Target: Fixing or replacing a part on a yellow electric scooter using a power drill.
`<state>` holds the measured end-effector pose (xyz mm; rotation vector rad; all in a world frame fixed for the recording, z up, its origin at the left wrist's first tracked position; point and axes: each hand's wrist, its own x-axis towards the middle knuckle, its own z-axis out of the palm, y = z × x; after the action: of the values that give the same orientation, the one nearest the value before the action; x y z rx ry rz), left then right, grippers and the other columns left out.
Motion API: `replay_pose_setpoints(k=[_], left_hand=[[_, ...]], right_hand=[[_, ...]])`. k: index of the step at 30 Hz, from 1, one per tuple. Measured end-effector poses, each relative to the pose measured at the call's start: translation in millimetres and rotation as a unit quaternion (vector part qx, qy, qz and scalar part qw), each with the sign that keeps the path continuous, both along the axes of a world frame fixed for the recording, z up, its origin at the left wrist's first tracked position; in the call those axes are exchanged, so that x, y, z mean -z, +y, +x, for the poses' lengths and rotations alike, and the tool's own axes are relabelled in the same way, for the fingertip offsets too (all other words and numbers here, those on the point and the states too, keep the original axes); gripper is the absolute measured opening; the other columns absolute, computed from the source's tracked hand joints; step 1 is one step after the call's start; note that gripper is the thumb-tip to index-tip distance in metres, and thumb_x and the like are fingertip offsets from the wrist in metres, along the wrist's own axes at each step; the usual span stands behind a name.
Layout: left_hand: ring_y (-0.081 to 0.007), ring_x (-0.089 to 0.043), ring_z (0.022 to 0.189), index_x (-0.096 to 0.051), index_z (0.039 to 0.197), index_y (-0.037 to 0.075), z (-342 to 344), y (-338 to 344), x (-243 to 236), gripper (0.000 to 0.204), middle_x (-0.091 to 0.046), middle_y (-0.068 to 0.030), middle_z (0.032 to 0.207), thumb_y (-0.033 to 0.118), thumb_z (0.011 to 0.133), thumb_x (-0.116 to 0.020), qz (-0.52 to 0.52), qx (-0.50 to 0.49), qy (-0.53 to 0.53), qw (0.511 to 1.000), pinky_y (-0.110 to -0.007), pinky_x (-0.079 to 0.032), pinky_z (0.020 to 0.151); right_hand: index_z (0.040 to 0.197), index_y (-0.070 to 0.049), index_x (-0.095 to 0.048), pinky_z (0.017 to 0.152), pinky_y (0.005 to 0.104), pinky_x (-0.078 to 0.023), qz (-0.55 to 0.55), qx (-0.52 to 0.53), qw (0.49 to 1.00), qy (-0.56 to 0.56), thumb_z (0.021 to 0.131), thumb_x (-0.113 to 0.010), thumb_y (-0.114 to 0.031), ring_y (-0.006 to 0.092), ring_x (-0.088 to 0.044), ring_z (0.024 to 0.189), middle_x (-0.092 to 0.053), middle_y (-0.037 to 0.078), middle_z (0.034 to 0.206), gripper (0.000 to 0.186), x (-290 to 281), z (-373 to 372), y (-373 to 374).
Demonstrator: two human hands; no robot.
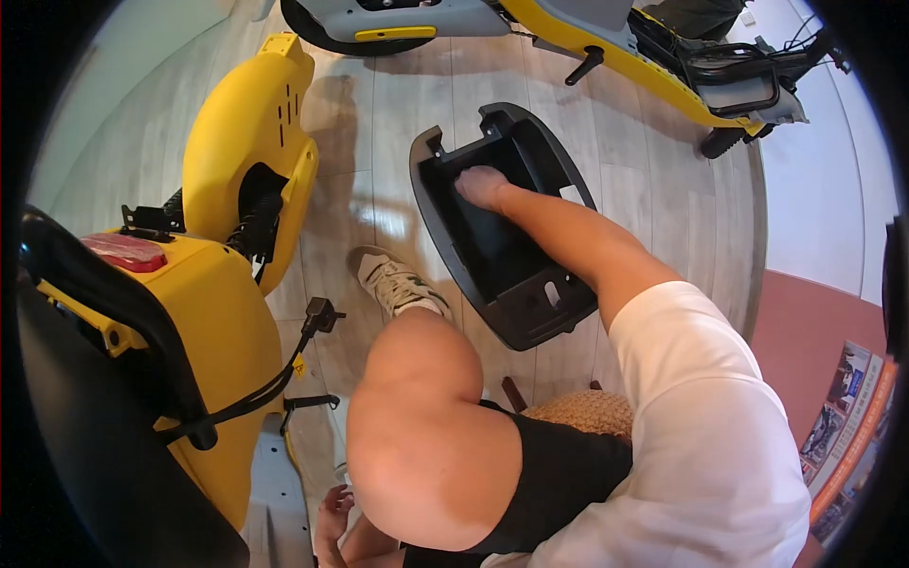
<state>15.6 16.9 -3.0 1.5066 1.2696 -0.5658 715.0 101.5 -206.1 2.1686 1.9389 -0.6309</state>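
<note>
A long black plastic storage bin [445, 227], shaped like a scooter's under-seat box, lies on the floor ahead of me with its hollow facing up. My right hand [481, 186] is down inside it near the far left wall. The fingers look curled and closed, and whatever they may hold is hidden. Low in the picture, beside my bent knee, is my left hand [335, 504]. Its fingers are loosely bent and apart, with nothing visible in them.
A yellow scooter [213, 312] with a black seat stands close on my left, a plug on a black cable [322, 317] hanging from it. Another yellow and grey scooter [625, 57] lies across the far side. A woven stool [582, 412] is under me; a printed poster [843, 426] is at right.
</note>
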Motion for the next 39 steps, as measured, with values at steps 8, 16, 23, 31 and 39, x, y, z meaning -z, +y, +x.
replay_pose_setpoints(k=[8, 16, 23, 31, 39], left_hand=[[-0.0215, -0.066, 0.084, -0.056, 0.123, 0.001, 3, 0, 4, 0.039, -0.069, -0.0141, 0.1, 0.019, 0.09, -0.065, 0.0, -0.085, -0.019, 0.996, -0.034, -0.053, 0.077], [-0.0237, -0.065, 0.089, -0.055, 0.125, 0.004, 25, 13, -28, 0.04, -0.068, -0.0152, 0.103, 0.022, 0.091, -0.064, 0.037, -0.042, 0.044, 0.997, -0.036, -0.052, 0.079], [-0.0282, -0.068, 0.09, -0.056, 0.125, 0.005, 53, 13, -47, 0.041, -0.068, -0.0186, 0.105, 0.021, 0.089, -0.065, 0.093, -0.038, -0.038, 0.994, -0.038, -0.054, 0.077], [-0.0268, -0.067, 0.093, -0.055, 0.127, 0.005, 33, -3, -60, 0.044, -0.068, -0.0174, 0.108, 0.025, 0.089, -0.065, 0.094, -0.012, 0.002, 0.995, -0.037, -0.053, 0.08], [-0.0252, -0.066, 0.096, -0.054, 0.129, 0.004, 33, -17, -75, 0.044, -0.067, -0.0163, 0.11, 0.025, 0.09, -0.063, 0.118, -0.027, 0.0, 0.993, -0.036, -0.052, 0.083]], right_hand=[[0.084, 0.002, -0.07, 0.076, 0.0443, -0.055, -0.081, -0.036, 0.996, 0.028, 0.072, -0.061, 0.0, 0.0357, -0.068, 0.086, -0.069, 0.023, 0.092, 0.015, -11, -3, 7], [0.094, 0.005, -0.066, 0.069, 0.0294, -0.053, -0.044, 0.216, 0.863, 0.455, 0.084, -0.063, -0.003, 0.019, -0.067, 0.082, -0.069, 0.013, 0.086, 0.013, -178, -16, -17], [0.105, 0.001, -0.064, 0.077, 0.0274, -0.052, 0.058, 0.306, 0.492, 0.813, 0.087, -0.062, 0.001, 0.0165, -0.063, 0.089, -0.065, 0.009, 0.099, 0.019, -287, -18, -101], [0.104, 0.0, -0.065, 0.073, 0.0284, -0.054, 0.085, 0.28, 0.516, 0.805, 0.085, -0.065, 0.003, 0.0168, -0.065, 0.082, -0.065, 0.009, 0.093, 0.019, -333, -37, -128], [0.107, 0.001, -0.063, 0.071, 0.0275, -0.054, 0.086, 0.28, 0.546, 0.785, 0.086, -0.066, -0.001, 0.0163, -0.065, 0.08, -0.065, 0.008, 0.09, 0.022, -357, -53, -142]])
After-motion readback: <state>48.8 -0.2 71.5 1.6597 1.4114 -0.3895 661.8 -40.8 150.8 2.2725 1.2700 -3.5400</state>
